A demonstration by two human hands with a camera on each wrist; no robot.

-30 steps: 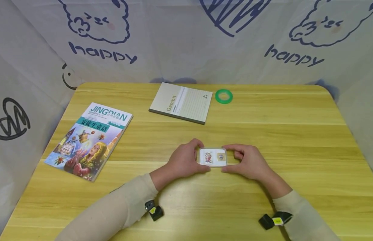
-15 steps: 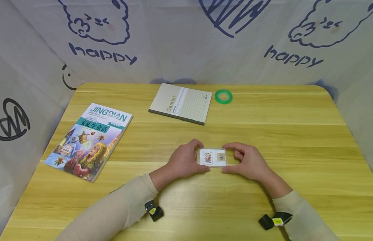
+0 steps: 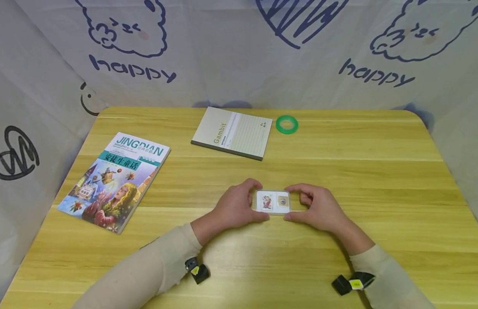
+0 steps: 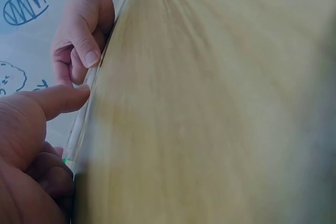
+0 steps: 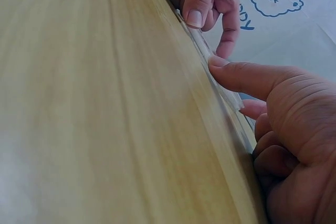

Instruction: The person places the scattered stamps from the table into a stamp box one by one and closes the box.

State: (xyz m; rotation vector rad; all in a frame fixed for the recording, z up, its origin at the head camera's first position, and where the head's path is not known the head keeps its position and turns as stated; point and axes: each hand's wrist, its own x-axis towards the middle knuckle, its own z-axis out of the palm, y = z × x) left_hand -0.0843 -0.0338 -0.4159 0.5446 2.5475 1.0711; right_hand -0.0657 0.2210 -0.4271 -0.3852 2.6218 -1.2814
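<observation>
A small clear flat case (image 3: 273, 210) with rounded corners lies near the middle of the table. Inside it show a colourful printed picture (image 3: 266, 202) on the left and a tan square with a round emblem (image 3: 283, 201) on the right. My left hand (image 3: 239, 204) grips the case's left end, thumb along the near edge and index finger at the far corner. At the right end my right hand (image 3: 321, 207) does the same, its other fingers curled under. Both wrist views show the case edge-on, with the left thumb (image 4: 65, 99) and right thumb (image 5: 239, 74) against it.
On the wooden table (image 3: 378, 171), a picture book (image 3: 115, 182) lies at the left. A Gambit notebook (image 3: 232, 132) is at the back, with a green tape roll (image 3: 287, 124) beside it. A white printed cloth (image 3: 239, 51) hangs behind the table's far edge.
</observation>
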